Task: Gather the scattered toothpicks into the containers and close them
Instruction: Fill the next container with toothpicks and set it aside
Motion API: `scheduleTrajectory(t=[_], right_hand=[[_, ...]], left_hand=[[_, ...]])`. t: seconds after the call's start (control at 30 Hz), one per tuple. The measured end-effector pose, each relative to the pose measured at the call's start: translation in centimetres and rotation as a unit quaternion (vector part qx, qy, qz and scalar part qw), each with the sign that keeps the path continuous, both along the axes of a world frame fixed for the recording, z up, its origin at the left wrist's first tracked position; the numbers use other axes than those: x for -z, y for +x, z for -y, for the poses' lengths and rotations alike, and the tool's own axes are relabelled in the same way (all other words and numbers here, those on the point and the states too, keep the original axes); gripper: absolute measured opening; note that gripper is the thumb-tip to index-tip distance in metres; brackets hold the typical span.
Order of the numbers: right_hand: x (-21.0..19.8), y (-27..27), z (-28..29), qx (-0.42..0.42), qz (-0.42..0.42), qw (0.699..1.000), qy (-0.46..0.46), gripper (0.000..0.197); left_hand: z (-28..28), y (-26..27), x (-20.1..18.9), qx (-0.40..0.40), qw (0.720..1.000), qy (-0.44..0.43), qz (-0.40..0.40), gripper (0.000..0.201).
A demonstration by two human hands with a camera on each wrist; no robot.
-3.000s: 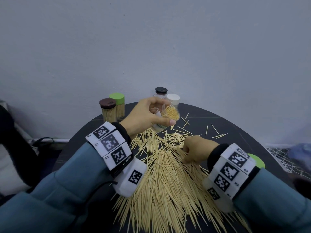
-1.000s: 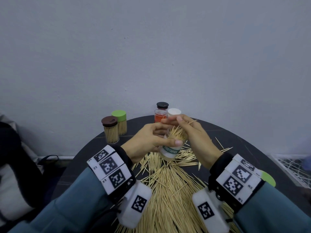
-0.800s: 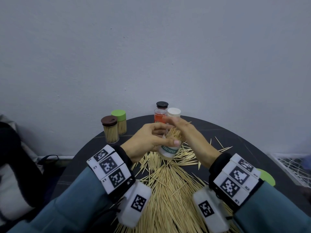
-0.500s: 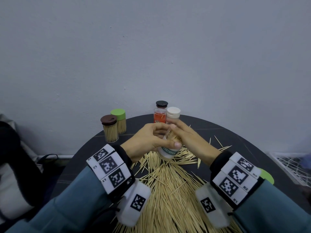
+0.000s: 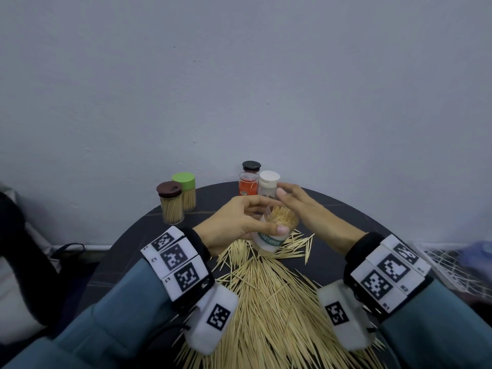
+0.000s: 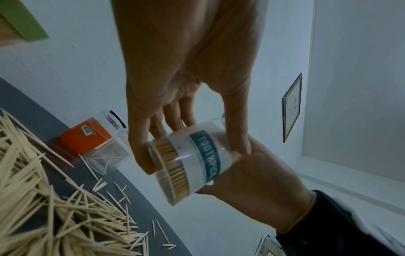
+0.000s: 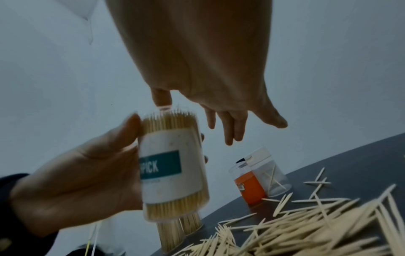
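Observation:
A clear toothpick container (image 5: 271,239) with a teal "TOOTHPICK" label is tilted above the black round table (image 5: 346,217). It is packed with toothpicks and has no lid on. My left hand (image 5: 239,222) grips it, thumb in front and fingers behind, which also shows in the left wrist view (image 6: 192,161). My right hand (image 5: 300,209) is beside its open mouth with fingers straight and holds nothing; in the right wrist view its fingers (image 7: 230,124) reach past the container (image 7: 173,164). A big pile of loose toothpicks (image 5: 266,302) covers the table in front of me.
At the table's back stand a brown-lidded jar (image 5: 171,203) and a green-lidded jar (image 5: 186,190), both full of toothpicks. An orange container with a black lid (image 5: 249,182) and a white-lidded clear container (image 5: 269,182) stand just behind my hands. A grey wall lies beyond.
My right hand came up from the pile with a bunch of toothpicks, put them into the container and has now let go, fingers spread. The left hand kept hold of the container.

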State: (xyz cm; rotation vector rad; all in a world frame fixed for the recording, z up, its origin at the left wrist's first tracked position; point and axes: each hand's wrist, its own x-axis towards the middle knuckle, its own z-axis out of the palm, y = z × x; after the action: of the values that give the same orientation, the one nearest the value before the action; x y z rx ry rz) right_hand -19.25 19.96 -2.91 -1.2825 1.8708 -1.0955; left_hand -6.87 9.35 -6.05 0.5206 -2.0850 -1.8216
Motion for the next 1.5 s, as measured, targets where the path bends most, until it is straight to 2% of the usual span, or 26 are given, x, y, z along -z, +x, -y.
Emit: scheduleTrajectory(t=[0.1,0.2,0.33,0.43,0.53,0.73,0.93,1.07,1.2,1.3,1.5], right_hand=[[-0.3,-0.4,-1.3,0.046,-0.033,0.998,0.001,0.049],[0.5,-0.6,-3.3,0.083,-0.073,0.993,0.034,0.049],[2.3,-0.3,-7.4,0.1,-0.127,0.978,0.13,0.054],[3.6,0.2,-10.4,0.105,-0.193,0.952,0.214,0.061],[5.0,0.9,-12.7,0.11,-0.253,0.916,0.292,0.066],[7.3,2.2,-15.4,0.132,-0.231,0.875,0.405,0.08],[8.5,3.1,-15.1,0.15,-0.23,0.863,0.425,0.086],[8.5,3.3,-14.4,0.149,-0.233,0.861,0.427,0.085],[7.9,3.8,-13.1,0.138,-0.223,0.867,0.424,0.085],[7.4,4.3,-11.5,0.124,-0.21,0.875,0.418,0.086],[7.2,4.7,-7.3,0.083,-0.22,0.874,0.426,0.087]], left_hand=[[-0.2,0.1,-0.4,-0.004,1.0,0.003,-0.011,0.052],[-0.3,0.2,-0.9,-0.006,1.0,0.009,-0.021,0.054],[-0.9,0.3,-1.1,0.005,0.999,0.019,-0.029,0.063],[-1.3,0.4,-1.3,0.017,0.999,0.017,-0.028,0.06],[-1.7,0.5,-1.3,0.021,0.999,0.006,-0.023,0.068],[-2.3,0.8,-1.7,0.028,0.999,0.007,-0.023,0.07],[-2.3,1.1,-2.0,0.028,0.999,0.011,-0.022,0.054],[-2.0,1.3,-1.8,0.025,1.0,0.004,-0.018,0.063],[-1.7,1.4,-1.9,0.024,0.999,0.014,-0.025,0.06],[-1.4,1.5,-1.9,0.015,1.0,0.015,-0.023,0.062],[-0.4,1.3,-1.8,0.0,1.0,0.017,-0.02,0.073]])
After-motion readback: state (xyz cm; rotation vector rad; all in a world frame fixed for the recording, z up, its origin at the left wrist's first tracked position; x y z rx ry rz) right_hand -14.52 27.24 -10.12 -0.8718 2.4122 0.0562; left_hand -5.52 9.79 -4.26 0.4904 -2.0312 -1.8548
